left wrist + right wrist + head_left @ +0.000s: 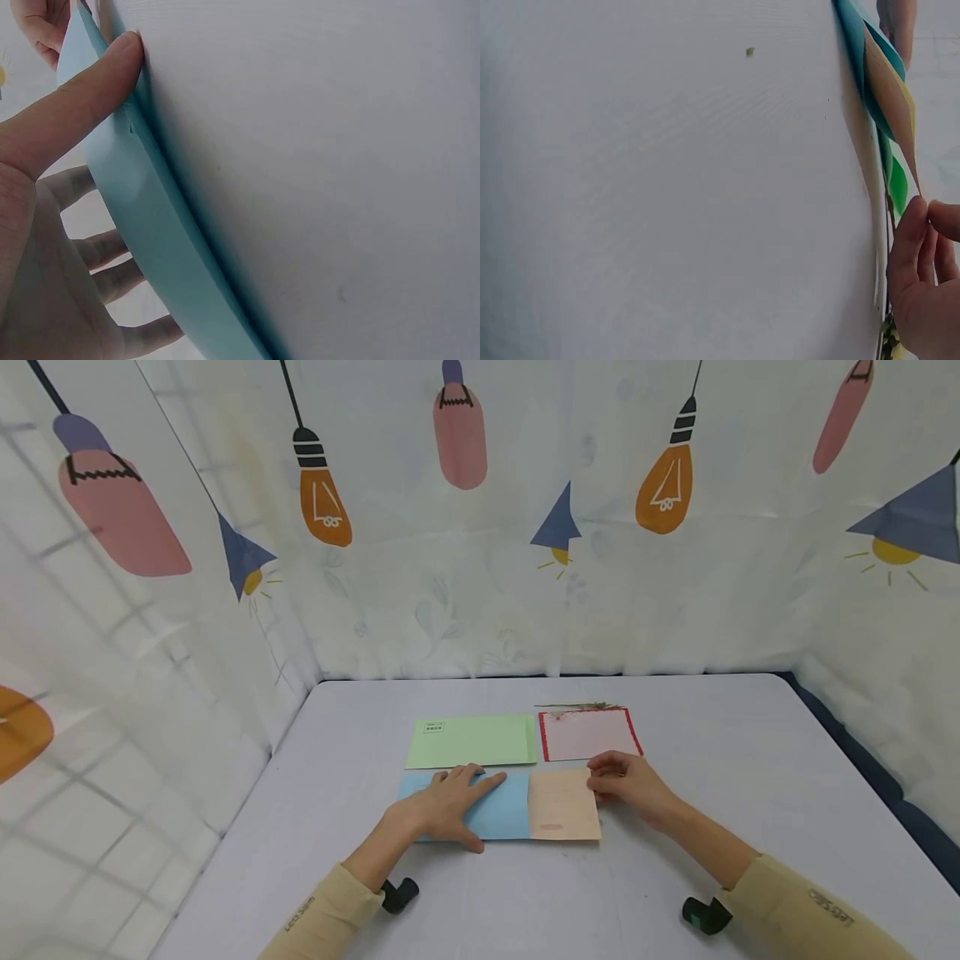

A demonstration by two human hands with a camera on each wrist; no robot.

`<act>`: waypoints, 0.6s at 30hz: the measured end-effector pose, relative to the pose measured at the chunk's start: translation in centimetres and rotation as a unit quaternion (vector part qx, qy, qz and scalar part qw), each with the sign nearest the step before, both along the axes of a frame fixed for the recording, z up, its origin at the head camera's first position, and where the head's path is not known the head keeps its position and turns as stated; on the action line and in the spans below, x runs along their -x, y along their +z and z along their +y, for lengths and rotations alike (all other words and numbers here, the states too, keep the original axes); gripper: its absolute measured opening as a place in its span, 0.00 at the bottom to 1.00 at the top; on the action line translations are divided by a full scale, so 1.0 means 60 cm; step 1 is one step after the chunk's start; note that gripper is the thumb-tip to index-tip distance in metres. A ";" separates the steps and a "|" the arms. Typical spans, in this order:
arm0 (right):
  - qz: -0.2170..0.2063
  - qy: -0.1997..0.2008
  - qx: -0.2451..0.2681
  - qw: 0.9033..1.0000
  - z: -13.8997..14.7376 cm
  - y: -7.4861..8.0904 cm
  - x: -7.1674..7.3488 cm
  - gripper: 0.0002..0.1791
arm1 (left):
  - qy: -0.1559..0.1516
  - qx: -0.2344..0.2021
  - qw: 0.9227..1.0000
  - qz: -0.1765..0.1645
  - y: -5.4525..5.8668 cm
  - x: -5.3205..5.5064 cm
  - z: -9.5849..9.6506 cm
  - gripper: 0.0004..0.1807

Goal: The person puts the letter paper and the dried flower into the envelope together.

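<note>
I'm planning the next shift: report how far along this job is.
Seemingly done: the peach card sits partly inside the blue envelope. In hand: the right grip pinches the card's edge; the left grip rests on the envelope. Possibly left: moving the protruding card in or out, direction unclear, and using the green envelope behind.

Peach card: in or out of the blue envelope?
Partly in: the peach card runs between blue layers of the envelope, its right end outside.
</note>
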State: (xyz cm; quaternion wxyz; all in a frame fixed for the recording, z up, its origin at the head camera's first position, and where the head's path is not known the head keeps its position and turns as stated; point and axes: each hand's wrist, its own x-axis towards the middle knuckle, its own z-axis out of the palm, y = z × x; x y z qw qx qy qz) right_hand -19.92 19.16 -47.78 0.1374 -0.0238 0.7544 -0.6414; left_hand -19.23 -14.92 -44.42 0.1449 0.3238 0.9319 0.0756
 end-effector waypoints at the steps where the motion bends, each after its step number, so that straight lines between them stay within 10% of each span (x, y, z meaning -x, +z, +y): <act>1: 0.000 -0.001 0.001 1.000 -0.002 0.001 -0.001 0.20 | 0.000 0.000 1.000 0.000 0.000 0.000 0.000 0.58; 18: -0.017 -0.014 0.042 0.999 -0.030 0.001 -0.007 0.21 | 0.002 -0.007 1.000 -0.009 0.001 0.002 0.002 0.58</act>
